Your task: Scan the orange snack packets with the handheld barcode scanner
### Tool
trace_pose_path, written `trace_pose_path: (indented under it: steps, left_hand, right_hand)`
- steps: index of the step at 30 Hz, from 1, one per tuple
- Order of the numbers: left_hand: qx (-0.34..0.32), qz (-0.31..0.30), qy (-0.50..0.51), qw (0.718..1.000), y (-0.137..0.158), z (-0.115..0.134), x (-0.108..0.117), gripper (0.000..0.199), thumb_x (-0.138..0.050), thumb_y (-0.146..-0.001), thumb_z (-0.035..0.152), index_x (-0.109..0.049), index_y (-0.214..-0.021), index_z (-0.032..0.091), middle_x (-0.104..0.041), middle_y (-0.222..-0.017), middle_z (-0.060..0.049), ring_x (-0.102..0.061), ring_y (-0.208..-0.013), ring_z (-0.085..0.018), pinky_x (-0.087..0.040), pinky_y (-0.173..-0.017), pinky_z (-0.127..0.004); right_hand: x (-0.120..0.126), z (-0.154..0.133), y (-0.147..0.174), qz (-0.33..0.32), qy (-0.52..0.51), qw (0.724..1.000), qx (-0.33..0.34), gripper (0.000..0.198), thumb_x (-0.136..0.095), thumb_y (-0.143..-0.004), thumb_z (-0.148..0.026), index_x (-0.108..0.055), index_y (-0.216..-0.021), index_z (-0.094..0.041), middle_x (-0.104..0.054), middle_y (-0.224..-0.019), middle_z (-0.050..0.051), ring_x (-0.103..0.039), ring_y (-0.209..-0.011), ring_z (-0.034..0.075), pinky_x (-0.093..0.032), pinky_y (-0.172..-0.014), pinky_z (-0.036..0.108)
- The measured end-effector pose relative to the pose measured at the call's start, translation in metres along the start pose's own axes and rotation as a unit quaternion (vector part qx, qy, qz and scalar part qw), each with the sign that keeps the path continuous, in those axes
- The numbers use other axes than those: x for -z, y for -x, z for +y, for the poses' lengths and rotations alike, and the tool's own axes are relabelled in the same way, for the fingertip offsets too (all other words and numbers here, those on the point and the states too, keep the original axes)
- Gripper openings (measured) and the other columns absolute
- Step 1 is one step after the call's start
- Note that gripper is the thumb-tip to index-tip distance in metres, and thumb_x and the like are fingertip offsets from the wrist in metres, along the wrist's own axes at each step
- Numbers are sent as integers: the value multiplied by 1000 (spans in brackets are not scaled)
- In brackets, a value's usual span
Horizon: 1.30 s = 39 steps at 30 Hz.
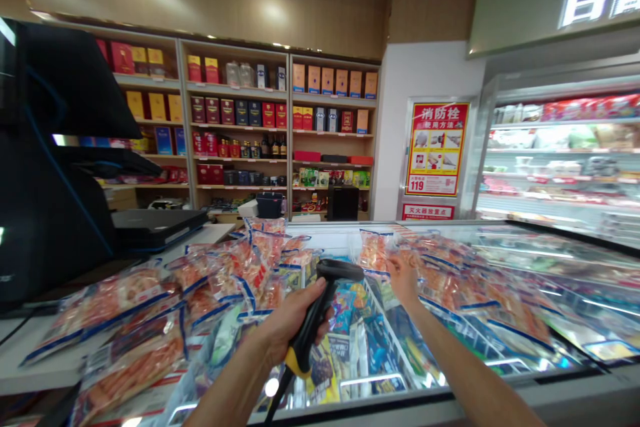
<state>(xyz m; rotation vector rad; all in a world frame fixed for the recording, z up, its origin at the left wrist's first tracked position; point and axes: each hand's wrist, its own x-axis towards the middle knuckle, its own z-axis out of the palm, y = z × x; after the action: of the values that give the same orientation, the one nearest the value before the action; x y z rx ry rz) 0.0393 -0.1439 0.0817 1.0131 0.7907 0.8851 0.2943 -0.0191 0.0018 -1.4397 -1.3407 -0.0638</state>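
My left hand [290,323] grips a black barcode scanner [320,310] with a yellow band on its handle, its head pointing right over the glass lid of a chest freezer [380,380]. My right hand [403,277] reaches forward and touches a clear bag of orange-red food [375,252] lying on the lid. More such bags [480,287] are spread to the right. Another pile of bags [210,283] lies to the left of the scanner.
A black checkout terminal [50,167] stands at the left on a white counter [45,363]. Wooden shelves with boxes and bottles [240,127] line the back wall. An open refrigerated case [560,160] stands at the right, next to a red fire-hydrant notice [437,147].
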Motion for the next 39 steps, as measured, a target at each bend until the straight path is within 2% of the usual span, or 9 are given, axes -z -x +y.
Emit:
trace_pose_path:
  steps: [7, 11, 18, 21, 24, 28, 32, 37, 39]
  left_hand:
    - [5, 6, 0, 1000, 5, 5, -1, 37, -47, -67, 51, -51, -72, 14, -51, -51, 2, -42, -35, -5, -30, -34, -16]
    - [7, 28, -27, 999, 2, 2, 7, 38, -48, -65, 53, -49, -67, 15, -51, -50, 3, -43, -35, -6, -32, -34, -17]
    - [-44, 122, -98, 987, 0, 1, 28, 45, -46, -63, 58, -49, -59, 14, -50, -44, 2, -42, -34, -6, -33, -34, -18]
    - [-73, 172, -95, 978, 6, 4, 37, 42, -46, -64, 56, -49, -60, 14, -52, -47, 1, -41, -35, -5, -33, -34, -17]
    - [-76, 194, -91, 974, 14, 9, 47, 42, -46, -64, 56, -49, -59, 14, -51, -46, 2, -41, -35, -5, -33, -35, -17]
    - [-52, 204, -96, 973, 23, 13, 59, 46, -43, -63, 60, -51, -56, 14, -47, -39, 2, -40, -34, -6, -34, -35, -18]
    - [-55, 212, -88, 972, 27, 12, 68, 45, -47, -60, 59, -50, -55, 15, -47, -37, 2, -40, -33, -8, -34, -34, -19]
    - [-55, 250, -91, 962, 39, 15, 78, 44, -50, -59, 57, -50, -53, 14, -47, -36, 1, -42, -32, -8, -33, -35, -18]
    - [-53, 259, -86, 961, 44, 15, 82, 43, -50, -60, 56, -49, -52, 14, -47, -36, 2, -41, -31, -7, -33, -35, -18]
  right_hand:
    - [-2, -1, -4, -17, 23, 1000, -4, 31, -36, -71, -35, -58, -79, -15, -63, -72, 6, -55, -65, 16, -38, -62, 26]
    - [5, 1, -20, 4, 84, 996, -6, 29, -35, -72, -31, -58, -79, -14, -62, -74, 7, -55, -70, 18, -37, -64, 26]
    - [44, 21, -68, 43, 197, 975, -97, 29, -35, -71, -22, -61, -79, -12, -62, -74, 14, -56, -70, 23, -36, -60, 32]
    - [56, 26, -78, 63, 201, 971, -111, 32, -34, -72, -20, -60, -89, -11, -61, -79, 18, -56, -75, 26, -36, -62, 35]
    - [56, 21, -77, 90, 198, 971, -101, 35, -33, -73, -22, -56, -97, -9, -59, -89, 20, -53, -85, 28, -37, -66, 36]
    - [24, -1, -58, 61, 155, 984, -68, 35, -35, -73, -22, -54, -98, -7, -57, -95, 18, -51, -91, 26, -36, -72, 34]
    - [-39, -34, -23, -13, 118, 992, -43, 28, -39, -73, -29, -61, -81, -14, -64, -77, 8, -57, -74, 18, -39, -64, 26]
    - [-113, -81, 19, -180, 85, 980, -5, 41, -33, -76, -41, -63, -61, -17, -65, -63, 7, -58, -63, 17, -37, -55, 23]
    - [-135, -99, 29, -219, 92, 971, -8, 47, -31, -77, -43, -62, -54, -17, -64, -59, 8, -58, -60, 18, -37, -53, 24]
